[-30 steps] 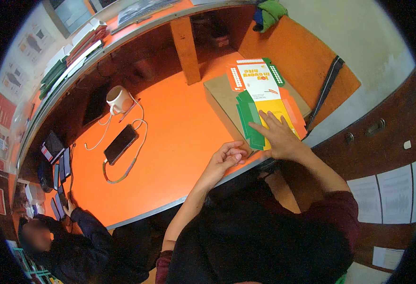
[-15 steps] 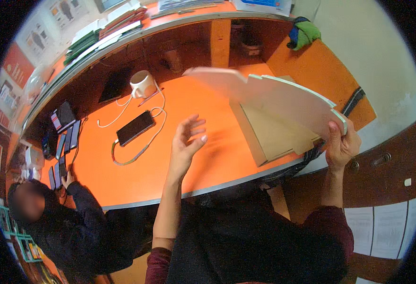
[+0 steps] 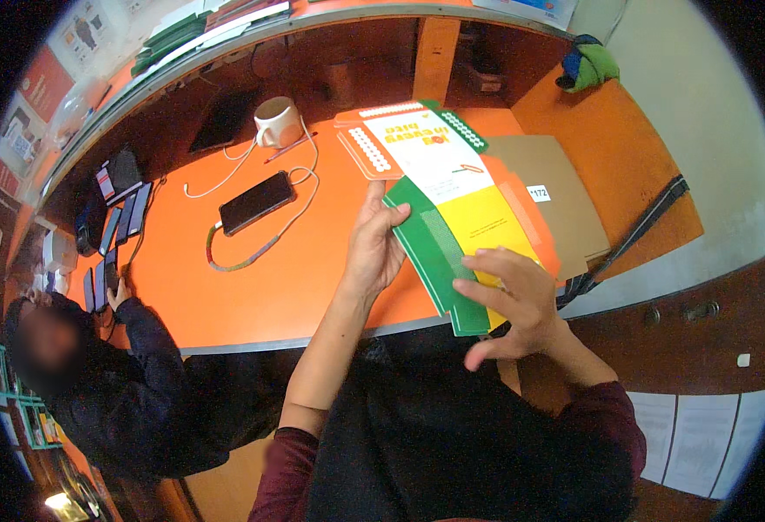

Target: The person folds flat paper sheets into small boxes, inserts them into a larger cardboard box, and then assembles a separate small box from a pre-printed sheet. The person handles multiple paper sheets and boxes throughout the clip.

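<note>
Flat die-cut carton blanks (image 3: 427, 239), printed in green, yellow, white and orange, are held up in front of me over the table's near edge. My left hand (image 3: 377, 239) grips them at the green left side, thumb on top and fingers underneath. Over their near end hovers my right hand (image 3: 521, 300), fingers spread and thumb apart; whether a fingertip touches the print I cannot tell. Behind and to the right lies a flat brown cardboard piece (image 3: 569, 187) with a white label, partly covered by the blanks.
On the orange table (image 3: 287, 300) lie a phone (image 3: 258, 204) with a cord and a white mug (image 3: 278, 123). At the left, a person in dark clothing (image 3: 152, 357) reaches toward several phones (image 3: 133, 215). A black strap (image 3: 639, 228) crosses the right end; a green-blue cloth (image 3: 589, 63) hangs above.
The blanks have turned from their plain side to the printed side and come nearer. My left hand has taken hold of them; my right hand has let go of their right edge and moved left.
</note>
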The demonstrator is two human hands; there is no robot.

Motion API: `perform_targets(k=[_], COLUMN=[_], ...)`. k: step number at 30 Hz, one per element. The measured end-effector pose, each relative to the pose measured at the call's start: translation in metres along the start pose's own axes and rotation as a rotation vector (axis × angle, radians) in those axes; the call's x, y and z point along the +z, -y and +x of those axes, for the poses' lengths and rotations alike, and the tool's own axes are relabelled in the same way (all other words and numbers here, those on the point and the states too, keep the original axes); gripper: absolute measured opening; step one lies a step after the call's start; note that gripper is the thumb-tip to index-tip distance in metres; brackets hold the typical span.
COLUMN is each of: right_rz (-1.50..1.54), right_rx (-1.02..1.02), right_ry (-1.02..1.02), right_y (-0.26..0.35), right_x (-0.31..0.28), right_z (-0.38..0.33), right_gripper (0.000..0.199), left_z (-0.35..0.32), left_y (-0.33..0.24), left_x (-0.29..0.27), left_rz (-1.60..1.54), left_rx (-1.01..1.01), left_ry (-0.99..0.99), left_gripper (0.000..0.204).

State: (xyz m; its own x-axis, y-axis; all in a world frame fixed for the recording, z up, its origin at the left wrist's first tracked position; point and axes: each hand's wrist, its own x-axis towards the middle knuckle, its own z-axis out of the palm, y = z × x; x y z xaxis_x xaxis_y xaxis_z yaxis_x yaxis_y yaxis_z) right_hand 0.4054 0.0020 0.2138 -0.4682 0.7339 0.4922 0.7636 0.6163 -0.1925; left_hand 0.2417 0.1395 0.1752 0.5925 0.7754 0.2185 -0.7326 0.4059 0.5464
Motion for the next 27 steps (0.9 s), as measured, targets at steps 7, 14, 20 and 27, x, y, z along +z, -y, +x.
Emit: perform_targets(k=[7, 14, 20, 27], right_rz=[-0.003, 0.23, 0.221, -0.12], right_rx=[0.403, 0.492, 0.547, 0.67], right_ry=[-0.045, -0.065, -0.079, -0.44], right_y=[0.0, 0.0, 0.004, -0.032], right_x=[0.011, 0.017, 0.006, -0.063], right_z=[0.02, 0.022, 0.022, -0.008], right_gripper=[0.091, 0.087, 0.065, 0.038], left_z=[-0.013, -0.016, -0.01, 0.012], left_y=[0.003, 0.012, 0.026, 0.046], left_x=[0.009, 0.007, 0.008, 0.003], left_rz=[0.188, 0.17, 0.157, 0.037], left_rx=[0.061, 0.007, 0.01, -0.086], left_ry=[0.055, 0.104, 0.15, 0.059], left_gripper=[0.067, 0.085, 0.085, 0.083])
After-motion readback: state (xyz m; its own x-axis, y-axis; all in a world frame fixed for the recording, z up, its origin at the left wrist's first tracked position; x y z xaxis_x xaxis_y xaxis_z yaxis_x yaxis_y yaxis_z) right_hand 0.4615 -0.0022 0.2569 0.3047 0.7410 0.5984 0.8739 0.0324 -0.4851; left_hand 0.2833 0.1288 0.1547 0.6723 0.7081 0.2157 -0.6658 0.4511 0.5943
